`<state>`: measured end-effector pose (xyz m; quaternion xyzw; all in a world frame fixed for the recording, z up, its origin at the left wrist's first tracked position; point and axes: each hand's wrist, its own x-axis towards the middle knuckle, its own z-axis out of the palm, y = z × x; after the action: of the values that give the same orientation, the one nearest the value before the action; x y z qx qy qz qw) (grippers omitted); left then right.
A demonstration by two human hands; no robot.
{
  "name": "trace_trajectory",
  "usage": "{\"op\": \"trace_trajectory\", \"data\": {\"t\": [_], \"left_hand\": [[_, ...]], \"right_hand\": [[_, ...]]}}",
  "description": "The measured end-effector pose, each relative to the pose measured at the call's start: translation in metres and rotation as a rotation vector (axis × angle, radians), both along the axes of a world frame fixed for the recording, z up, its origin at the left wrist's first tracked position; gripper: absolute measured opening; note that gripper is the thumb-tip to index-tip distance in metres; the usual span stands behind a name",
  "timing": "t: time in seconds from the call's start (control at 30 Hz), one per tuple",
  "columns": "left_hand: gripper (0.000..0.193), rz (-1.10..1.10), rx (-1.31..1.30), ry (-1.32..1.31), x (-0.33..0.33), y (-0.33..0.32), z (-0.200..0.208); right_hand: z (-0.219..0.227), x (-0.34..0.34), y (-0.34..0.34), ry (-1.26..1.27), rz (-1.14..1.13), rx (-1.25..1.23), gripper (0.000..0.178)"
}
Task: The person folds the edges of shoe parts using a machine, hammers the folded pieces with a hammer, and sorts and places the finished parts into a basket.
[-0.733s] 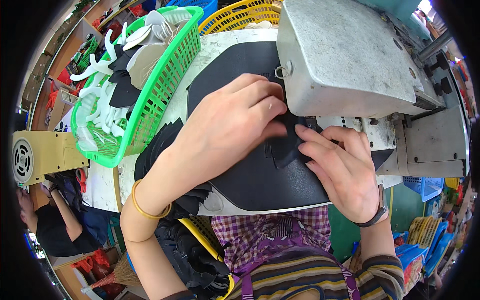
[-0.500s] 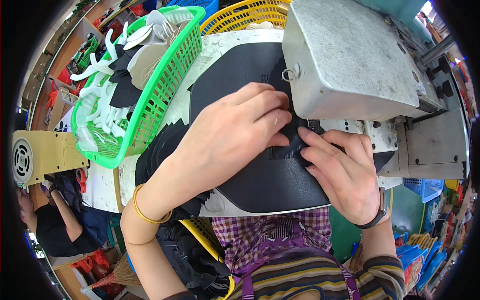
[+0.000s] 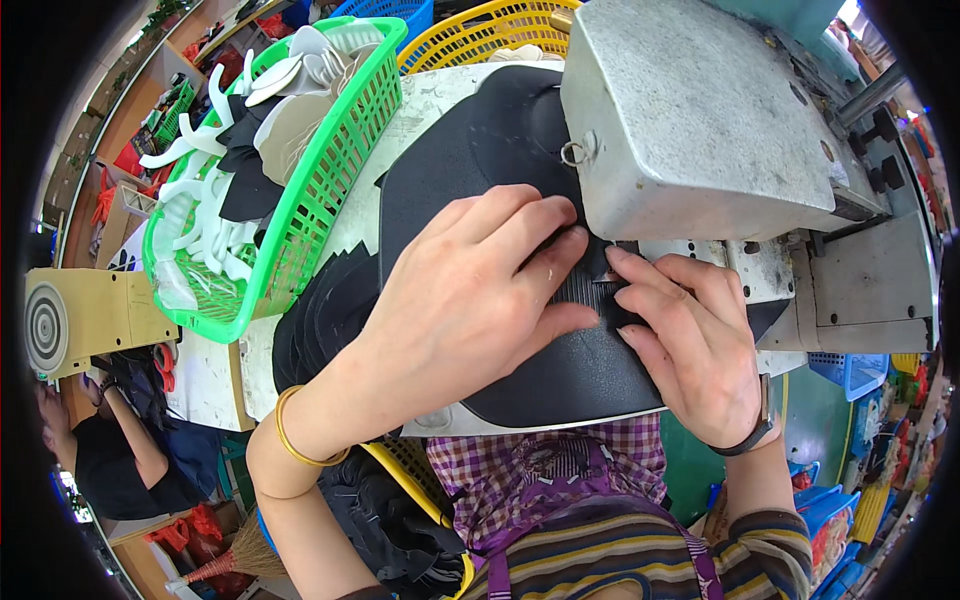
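A large smooth black leather-like panel (image 3: 560, 385) lies on the light worktop, partly under the grey machine head (image 3: 700, 120). A smaller black piece (image 3: 515, 125) rests on the panel's far part and bulges beside the machine. My left hand (image 3: 480, 275) is over the panel with its fingers curled on this smaller piece; its thumb points right, near a ribbed strip (image 3: 585, 293). From the right, my right hand (image 3: 695, 345) rests its spread, bent fingertips on the black material beside the strip. The machine head and my fingers hide part of the work spot.
Left of the panel stands a green basket (image 3: 310, 190) with white curved parts and black pieces. Stacked black pieces (image 3: 325, 315) lie below it. Yellow (image 3: 480, 40) and blue baskets stand behind. A co-worker (image 3: 130, 450) sits at a beige machine (image 3: 95, 315) at far left.
My left thumb has moved out from under the fingers, and the hand has shifted slightly nearer. The smaller black piece now bulges up at the back. My right hand has barely moved.
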<state>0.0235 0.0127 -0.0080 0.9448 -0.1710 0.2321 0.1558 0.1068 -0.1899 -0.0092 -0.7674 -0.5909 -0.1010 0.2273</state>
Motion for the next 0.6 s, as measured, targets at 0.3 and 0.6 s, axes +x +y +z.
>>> {"op": "trace_trajectory", "data": {"t": [0.3, 0.6], "left_hand": [[0.071, 0.132, 0.083, 0.173, -0.008, -0.015, 0.005], [0.080, 0.187, 0.142, 0.357, -0.038, -0.022, 0.020]], "right_hand": [[-0.001, 0.000, -0.002, 0.005, -0.006, -0.006, 0.031], [0.007, -0.009, -0.003, -0.007, 0.102, -0.030, 0.031]]}}
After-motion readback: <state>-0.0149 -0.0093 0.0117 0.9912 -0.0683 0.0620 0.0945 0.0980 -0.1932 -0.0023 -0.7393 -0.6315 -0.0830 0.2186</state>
